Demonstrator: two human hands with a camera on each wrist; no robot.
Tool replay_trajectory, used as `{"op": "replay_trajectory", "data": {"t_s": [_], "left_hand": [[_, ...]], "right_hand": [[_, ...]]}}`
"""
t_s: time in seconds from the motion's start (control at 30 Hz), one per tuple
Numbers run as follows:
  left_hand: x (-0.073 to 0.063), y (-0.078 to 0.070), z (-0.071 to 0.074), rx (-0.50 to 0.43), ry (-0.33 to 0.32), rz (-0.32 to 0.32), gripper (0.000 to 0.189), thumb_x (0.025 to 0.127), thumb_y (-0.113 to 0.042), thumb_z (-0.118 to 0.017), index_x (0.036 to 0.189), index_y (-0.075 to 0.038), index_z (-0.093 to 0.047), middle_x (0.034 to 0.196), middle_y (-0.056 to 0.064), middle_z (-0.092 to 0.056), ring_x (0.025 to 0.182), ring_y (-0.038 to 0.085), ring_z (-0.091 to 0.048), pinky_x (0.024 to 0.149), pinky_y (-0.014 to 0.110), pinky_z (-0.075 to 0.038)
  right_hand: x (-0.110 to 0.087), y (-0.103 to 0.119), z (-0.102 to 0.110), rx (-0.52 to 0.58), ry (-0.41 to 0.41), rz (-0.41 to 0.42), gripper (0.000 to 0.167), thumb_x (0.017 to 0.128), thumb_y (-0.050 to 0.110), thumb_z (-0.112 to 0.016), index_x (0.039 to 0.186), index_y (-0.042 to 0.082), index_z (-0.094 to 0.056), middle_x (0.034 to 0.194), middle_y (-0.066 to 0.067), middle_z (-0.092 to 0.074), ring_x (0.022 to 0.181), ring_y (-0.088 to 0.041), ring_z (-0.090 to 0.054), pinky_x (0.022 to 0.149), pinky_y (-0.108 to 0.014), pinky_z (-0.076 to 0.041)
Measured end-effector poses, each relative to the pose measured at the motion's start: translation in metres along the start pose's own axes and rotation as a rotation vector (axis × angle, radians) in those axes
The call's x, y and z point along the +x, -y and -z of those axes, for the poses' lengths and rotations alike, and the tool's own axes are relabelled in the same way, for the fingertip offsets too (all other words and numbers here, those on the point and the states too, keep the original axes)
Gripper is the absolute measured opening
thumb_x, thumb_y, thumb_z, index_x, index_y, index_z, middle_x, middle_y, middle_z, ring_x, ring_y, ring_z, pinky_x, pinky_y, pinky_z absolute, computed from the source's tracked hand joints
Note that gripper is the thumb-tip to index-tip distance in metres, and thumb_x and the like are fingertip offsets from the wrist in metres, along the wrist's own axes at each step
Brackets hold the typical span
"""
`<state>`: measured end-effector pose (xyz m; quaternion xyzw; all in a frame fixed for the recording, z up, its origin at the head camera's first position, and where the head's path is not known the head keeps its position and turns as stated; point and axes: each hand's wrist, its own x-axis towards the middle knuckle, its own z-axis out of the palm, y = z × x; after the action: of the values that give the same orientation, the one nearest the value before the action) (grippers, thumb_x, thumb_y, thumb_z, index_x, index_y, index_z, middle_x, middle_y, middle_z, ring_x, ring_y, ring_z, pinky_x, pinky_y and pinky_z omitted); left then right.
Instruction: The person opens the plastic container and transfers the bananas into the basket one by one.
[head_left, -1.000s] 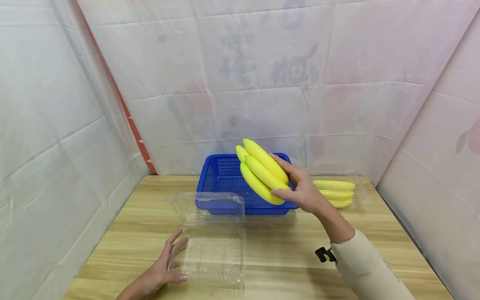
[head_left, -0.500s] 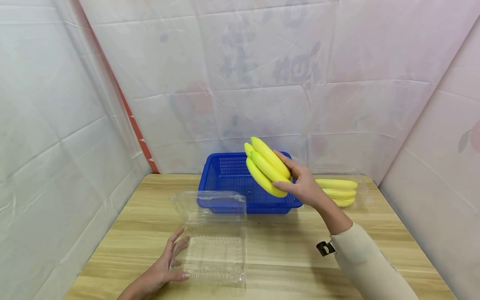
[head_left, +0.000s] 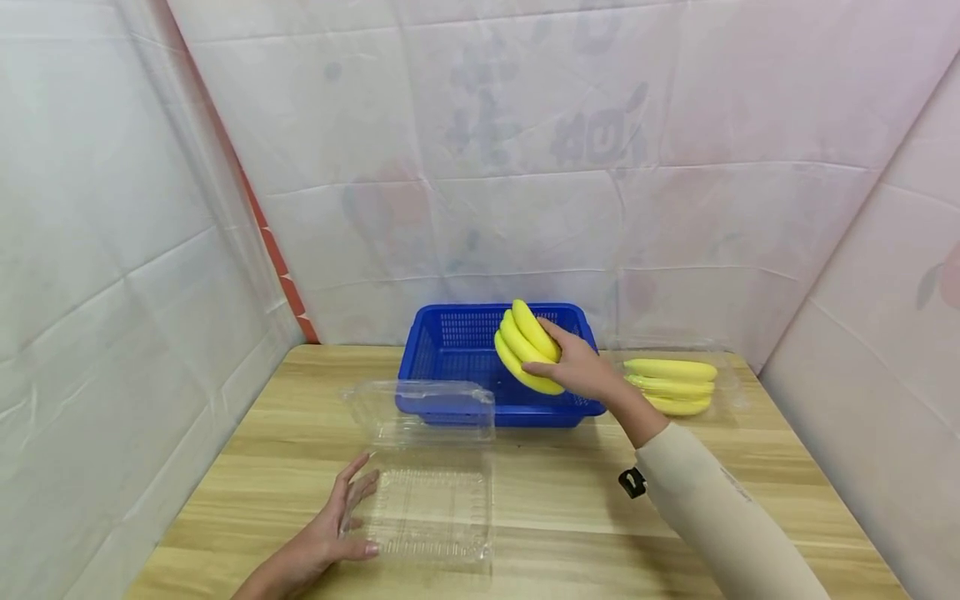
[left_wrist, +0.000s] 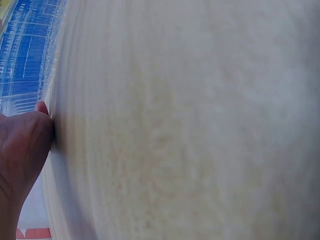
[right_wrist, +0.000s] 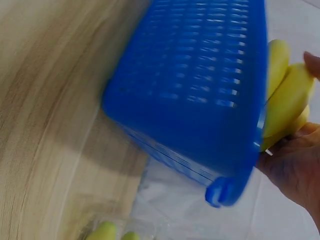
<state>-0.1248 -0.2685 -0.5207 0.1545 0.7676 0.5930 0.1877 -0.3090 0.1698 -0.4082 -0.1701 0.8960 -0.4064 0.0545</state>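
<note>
My right hand (head_left: 573,364) grips a bunch of yellow bananas (head_left: 525,346) from its right side, thumb on the near face. The bunch overlaps the inside of the blue plastic basket (head_left: 444,412), tips pointing up and left. In the right wrist view, the bananas (right_wrist: 290,100) show just beyond the basket's rim, with the hand (right_wrist: 295,170) at their lower end. My left hand (head_left: 330,529) holds the left side of a clear plastic clamshell container (head_left: 431,512), thumb at the near corner and fingers along the side. Its lid stands raised, overlapping the basket's front.
Right of the basket, a second clear container holds more yellow bananas (head_left: 671,387). The wooden table (head_left: 570,508) has white cloth walls (head_left: 480,150) at the back and both sides. A black clip-like piece (head_left: 632,482) sits by my right sleeve.
The right hand has lowered the bananas toward the basket, after a slight shift right and then back left. The left hand and clear container stay in place.
</note>
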Motion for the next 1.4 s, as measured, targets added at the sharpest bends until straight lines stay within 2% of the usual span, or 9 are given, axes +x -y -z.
{"op": "replay_trajectory", "data": {"t_s": [0.3, 0.43, 0.53, 0.67, 0.9, 1.0, 1.1, 1.23, 1.4], "left_hand": [[0.000, -0.001, 0.002, 0.003, 0.003, 0.016, 0.119, 0.093, -0.010, -0.077, 0.170, -0.024, 0.012, 0.175, 0.034, -0.008, 0.142, -0.023, -0.028, 0.112, 0.051, -0.037], [0.000, -0.001, 0.002, -0.001, 0.011, 0.027, 0.118, 0.094, -0.012, -0.077, 0.170, -0.026, 0.012, 0.176, 0.033, -0.007, 0.165, 0.023, -0.018, 0.113, 0.054, -0.037], [0.001, -0.001, 0.001, -0.005, 0.016, 0.033, 0.118, 0.094, -0.013, -0.077, 0.170, -0.026, 0.013, 0.176, 0.033, -0.005, 0.161, 0.055, -0.004, 0.114, 0.058, -0.037], [0.001, -0.002, 0.001, -0.003, 0.014, 0.039, 0.118, 0.094, -0.013, -0.077, 0.170, -0.025, 0.013, 0.176, 0.034, -0.005, 0.160, 0.058, -0.002, 0.114, 0.061, -0.037], [0.001, -0.001, 0.000, -0.007, 0.008, 0.033, 0.119, 0.093, -0.013, -0.078, 0.170, -0.026, 0.013, 0.176, 0.034, -0.004, 0.160, 0.059, -0.002, 0.115, 0.069, -0.036], [0.001, 0.000, -0.001, -0.003, 0.006, 0.033, 0.119, 0.093, -0.012, -0.078, 0.170, -0.027, 0.012, 0.176, 0.033, -0.005, 0.162, 0.053, -0.007, 0.115, 0.071, -0.035], [0.001, 0.000, 0.000, 0.006, 0.004, 0.036, 0.118, 0.094, -0.012, -0.077, 0.170, -0.028, 0.011, 0.176, 0.032, -0.006, 0.163, 0.019, -0.020, 0.115, 0.063, -0.036], [0.002, 0.000, 0.000, 0.009, 0.006, 0.033, 0.118, 0.094, -0.012, -0.077, 0.170, -0.028, 0.011, 0.176, 0.033, -0.006, 0.141, -0.023, -0.026, 0.114, 0.052, -0.036], [0.002, 0.001, -0.001, 0.001, 0.003, 0.023, 0.119, 0.093, -0.011, -0.077, 0.170, -0.025, 0.012, 0.176, 0.034, -0.006, 0.138, -0.027, -0.027, 0.112, 0.050, -0.036]], "right_hand": [[0.024, -0.003, -0.027, -0.128, 0.111, -0.105, 0.098, 0.096, 0.045, -0.078, 0.170, 0.009, -0.025, 0.113, -0.010, -0.066, 0.092, -0.022, -0.061, 0.078, -0.034, -0.051], [0.030, -0.004, -0.037, -0.162, 0.130, -0.129, 0.091, 0.096, 0.043, -0.079, 0.165, 0.005, -0.033, 0.109, -0.011, -0.066, 0.090, -0.023, -0.061, 0.077, -0.035, -0.052], [0.033, -0.007, -0.043, -0.179, 0.134, -0.136, 0.093, 0.096, 0.042, -0.080, 0.164, 0.002, -0.032, 0.112, -0.013, -0.066, 0.092, -0.023, -0.061, 0.080, -0.035, -0.052], [0.034, -0.010, -0.050, -0.216, 0.157, -0.148, 0.103, 0.096, 0.044, -0.080, 0.168, 0.000, -0.023, 0.117, -0.014, -0.065, 0.095, -0.023, -0.060, 0.085, -0.038, -0.053], [0.036, -0.008, -0.055, -0.307, 0.251, -0.180, 0.115, 0.094, 0.047, -0.081, 0.171, 0.002, -0.009, 0.105, -0.011, -0.063, 0.092, -0.023, -0.057, 0.094, -0.043, -0.050], [0.035, -0.007, -0.054, -0.321, 0.267, -0.198, 0.117, 0.093, 0.048, -0.082, 0.172, 0.003, -0.007, 0.106, -0.011, -0.063, 0.094, -0.024, -0.057, 0.097, -0.044, -0.050], [0.035, -0.005, -0.052, -0.337, 0.265, -0.207, 0.117, 0.093, 0.050, -0.081, 0.171, 0.002, -0.008, 0.113, -0.013, -0.064, 0.097, -0.025, -0.057, 0.099, -0.046, -0.050], [0.036, -0.001, -0.050, -0.349, 0.247, -0.236, 0.117, 0.094, 0.053, -0.079, 0.171, 0.001, -0.008, 0.115, -0.015, -0.065, 0.096, -0.026, -0.058, 0.096, -0.046, -0.050], [0.038, 0.004, -0.054, -0.403, 0.209, -0.277, 0.114, 0.093, 0.061, -0.075, 0.169, -0.002, -0.018, 0.099, -0.012, -0.063, 0.086, -0.026, -0.059, 0.081, -0.041, -0.050]]}}
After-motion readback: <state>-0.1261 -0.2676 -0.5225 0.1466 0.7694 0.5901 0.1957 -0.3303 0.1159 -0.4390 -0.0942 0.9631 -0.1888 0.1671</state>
